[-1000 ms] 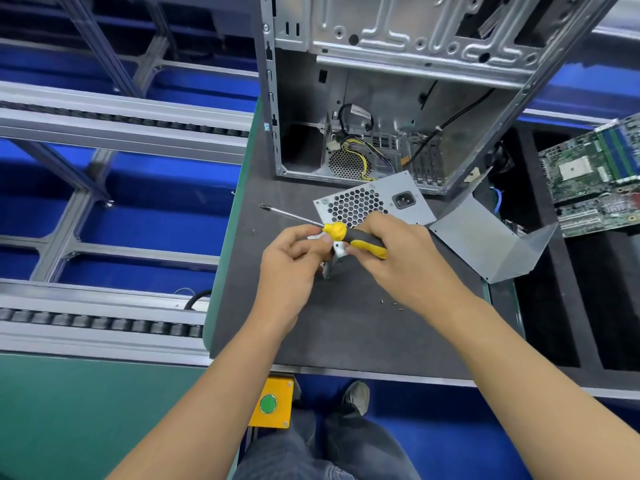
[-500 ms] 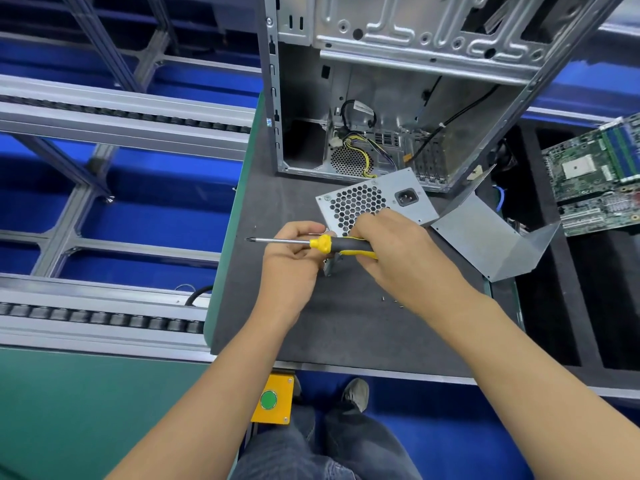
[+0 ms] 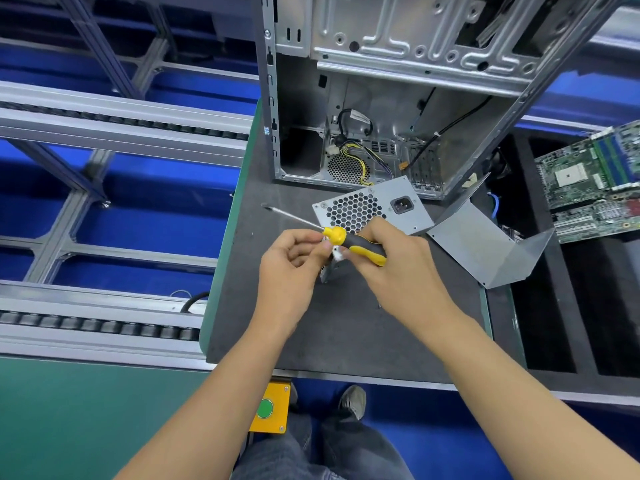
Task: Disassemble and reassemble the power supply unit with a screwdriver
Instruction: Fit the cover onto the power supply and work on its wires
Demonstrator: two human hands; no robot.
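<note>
Head view: the right hand (image 3: 398, 268) grasps the yellow-and-black screwdriver (image 3: 349, 242) by its handle, shaft pointing up-left across the grey mat (image 3: 311, 334). The left hand (image 3: 289, 265), nearer the shaft, curls its fingers beside a small white part (image 3: 337, 253); whether it pinches anything cannot be told. The power supply unit (image 3: 372, 211) lies just beyond both hands, its removed cover (image 3: 485, 247) to the right.

left hand (image 3: 289, 268): fingers curled, thumb meeting fingertips | right hand (image 3: 398, 271): curled in a grip
</note>
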